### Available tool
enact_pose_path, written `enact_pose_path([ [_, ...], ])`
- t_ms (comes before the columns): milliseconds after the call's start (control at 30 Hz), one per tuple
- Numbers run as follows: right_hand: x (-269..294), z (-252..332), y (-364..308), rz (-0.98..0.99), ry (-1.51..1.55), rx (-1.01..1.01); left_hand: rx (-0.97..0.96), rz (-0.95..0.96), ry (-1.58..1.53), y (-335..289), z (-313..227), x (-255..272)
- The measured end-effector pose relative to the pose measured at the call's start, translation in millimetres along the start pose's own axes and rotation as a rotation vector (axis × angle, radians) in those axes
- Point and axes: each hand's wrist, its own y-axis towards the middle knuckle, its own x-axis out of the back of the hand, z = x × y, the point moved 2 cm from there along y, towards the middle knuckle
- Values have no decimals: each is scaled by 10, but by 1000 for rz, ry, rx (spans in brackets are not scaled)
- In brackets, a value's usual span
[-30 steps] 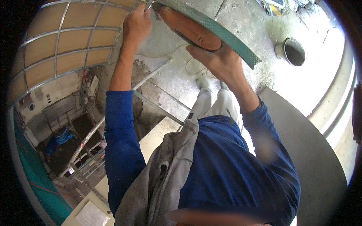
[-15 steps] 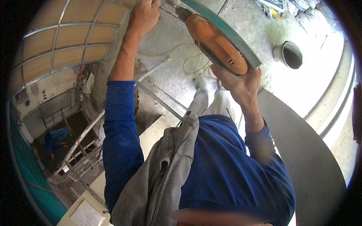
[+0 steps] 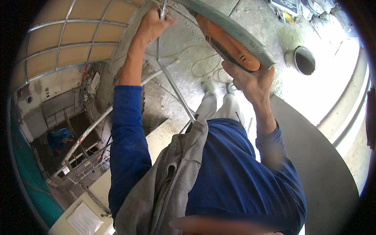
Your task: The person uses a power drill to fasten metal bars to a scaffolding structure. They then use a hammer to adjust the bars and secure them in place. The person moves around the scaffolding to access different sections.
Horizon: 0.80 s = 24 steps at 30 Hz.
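A thin, shiny metal profile (image 3: pixel 159 45) runs up past my left hand (image 3: pixel 150 25), whose fingers are curled round it near the top edge of the view. Its lower stretch slants down toward my waist. In my right hand (image 3: pixel 254 84) is an orange power drill (image 3: pixel 229 43), held by its rear end with the thumb and fingers around the body. A long grey-green textured strip (image 3: pixel 239 29) lies across the upper side of the drill and covers its front end. The tip of the drill cannot be seen.
A bucket (image 3: pixel 304 60) stands on the concrete floor at right, with bags (image 3: pixel 313 8) beyond. A cable (image 3: pixel 203 66) lies near my feet. At left are a metal-framed panel wall (image 3: pixel 74 35), a pole (image 3: pixel 88 131) and a person in blue (image 3: pixel 58 137) lower down. A curved grey panel (image 3: pixel 313 145) is at right.
The metal profile has swung into view beside my left hand, which has moved slightly right and down. The drill and textured strip have shifted a little, hiding the drill's front end.
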Motion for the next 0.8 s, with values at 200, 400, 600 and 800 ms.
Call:
enact_pose_path([
  [200,-19,11,27,8,-96,126,-13,-38,-136,-225,279,-168],
  [400,-92,-58,25,7,-16,120,100,37,-151,-327,387,-165],
  [600,-104,-88,-79,29,54,-19,108,9,-500,-545,546,-274],
  [800,-170,-151,-217,76,-7,-281,158,135,-209,-667,846,-332],
])
